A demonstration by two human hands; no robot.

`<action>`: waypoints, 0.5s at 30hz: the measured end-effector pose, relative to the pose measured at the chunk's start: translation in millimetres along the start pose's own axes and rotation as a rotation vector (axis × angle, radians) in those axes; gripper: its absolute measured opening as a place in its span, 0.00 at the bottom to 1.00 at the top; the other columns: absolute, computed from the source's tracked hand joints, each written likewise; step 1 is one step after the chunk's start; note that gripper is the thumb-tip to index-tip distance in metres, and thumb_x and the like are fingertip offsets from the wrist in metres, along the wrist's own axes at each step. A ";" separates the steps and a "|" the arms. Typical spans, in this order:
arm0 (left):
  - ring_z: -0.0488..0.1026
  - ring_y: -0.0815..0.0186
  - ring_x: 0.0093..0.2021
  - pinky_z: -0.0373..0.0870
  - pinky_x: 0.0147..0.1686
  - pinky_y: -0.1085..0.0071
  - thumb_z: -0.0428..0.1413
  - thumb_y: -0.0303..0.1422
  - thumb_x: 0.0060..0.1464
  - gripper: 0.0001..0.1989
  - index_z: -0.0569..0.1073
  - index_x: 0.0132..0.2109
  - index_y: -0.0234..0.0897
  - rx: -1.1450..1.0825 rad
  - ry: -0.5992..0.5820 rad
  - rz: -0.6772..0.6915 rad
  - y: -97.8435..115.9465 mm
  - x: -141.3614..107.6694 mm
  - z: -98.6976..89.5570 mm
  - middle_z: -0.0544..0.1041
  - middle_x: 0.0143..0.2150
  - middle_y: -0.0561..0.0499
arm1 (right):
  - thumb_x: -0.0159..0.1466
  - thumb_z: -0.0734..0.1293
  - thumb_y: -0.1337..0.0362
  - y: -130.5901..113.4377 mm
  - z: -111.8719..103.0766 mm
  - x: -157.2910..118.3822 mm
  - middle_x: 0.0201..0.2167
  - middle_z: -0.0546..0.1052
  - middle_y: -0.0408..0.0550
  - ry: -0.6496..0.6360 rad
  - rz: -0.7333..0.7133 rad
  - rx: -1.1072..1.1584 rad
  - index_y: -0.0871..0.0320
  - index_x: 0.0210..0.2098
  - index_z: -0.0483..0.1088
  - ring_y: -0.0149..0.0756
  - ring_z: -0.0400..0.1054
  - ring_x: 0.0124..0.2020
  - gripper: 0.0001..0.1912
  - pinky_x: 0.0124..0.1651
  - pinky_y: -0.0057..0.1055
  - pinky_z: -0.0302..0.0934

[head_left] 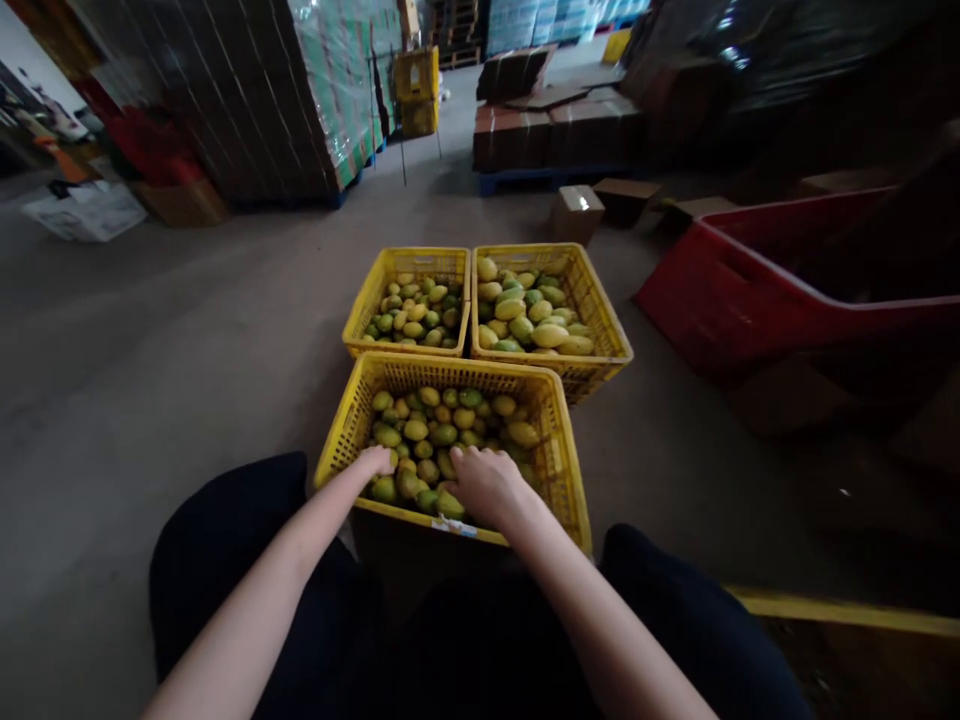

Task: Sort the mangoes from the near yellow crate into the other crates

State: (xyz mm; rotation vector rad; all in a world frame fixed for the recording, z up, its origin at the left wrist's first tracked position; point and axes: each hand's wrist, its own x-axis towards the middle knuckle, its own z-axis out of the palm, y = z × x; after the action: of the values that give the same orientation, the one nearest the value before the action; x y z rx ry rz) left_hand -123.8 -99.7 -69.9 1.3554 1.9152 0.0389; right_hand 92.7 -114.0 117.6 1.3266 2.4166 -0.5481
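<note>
Three yellow plastic crates hold green and yellow fruits. Both my hands are inside the near crate. My left hand is at its left side, fingers curled around a greenish fruit. Over the fruits right of the middle is my right hand, its thumb and fingers bent downward; its fingertips and whatever they touch are hard to make out. Behind stand the back left crate, with smaller fruits, and the back right crate, with larger ones.
A large red bin stands on the right. Small cardboard boxes lie beyond the crates. Farther back are wrapped pallet stacks, a yellow stand and brown cartons on a blue pallet. A yellow edge shows at lower right.
</note>
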 end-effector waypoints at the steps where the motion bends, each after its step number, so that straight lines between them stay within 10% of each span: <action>1: 0.72 0.44 0.47 0.65 0.47 0.55 0.64 0.33 0.37 0.11 0.68 0.23 0.39 -0.014 -0.004 0.012 -2.9 1.6 3.9 0.74 0.26 0.45 | 0.65 0.61 0.62 2.0 -2.1 0.6 0.47 0.77 0.65 0.009 0.001 -0.001 0.68 0.51 0.70 0.54 0.72 0.50 0.20 0.48 0.43 0.63; 10: 0.60 0.41 0.62 0.56 0.58 0.50 0.68 0.30 0.33 0.31 0.73 0.50 0.36 0.169 -0.118 0.118 -16.7 14.0 24.9 0.68 0.60 0.34 | 0.67 0.58 0.61 13.2 -10.1 2.1 0.46 0.76 0.63 0.023 0.018 -0.008 0.67 0.53 0.67 0.54 0.72 0.49 0.20 0.47 0.43 0.62; 15: 0.63 0.45 0.59 0.57 0.58 0.61 0.69 0.24 0.30 0.26 0.76 0.43 0.35 0.274 -0.221 0.284 -10.3 13.2 38.6 0.74 0.53 0.41 | 0.66 0.58 0.62 12.1 -10.9 1.2 0.47 0.76 0.63 0.016 0.008 0.009 0.66 0.53 0.67 0.54 0.72 0.49 0.20 0.47 0.43 0.62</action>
State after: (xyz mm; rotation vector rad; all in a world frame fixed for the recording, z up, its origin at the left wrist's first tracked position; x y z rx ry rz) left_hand -110.6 -108.5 -108.8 1.7298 1.5739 -0.2320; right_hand 101.3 -101.9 124.5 1.3494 2.4233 -0.5491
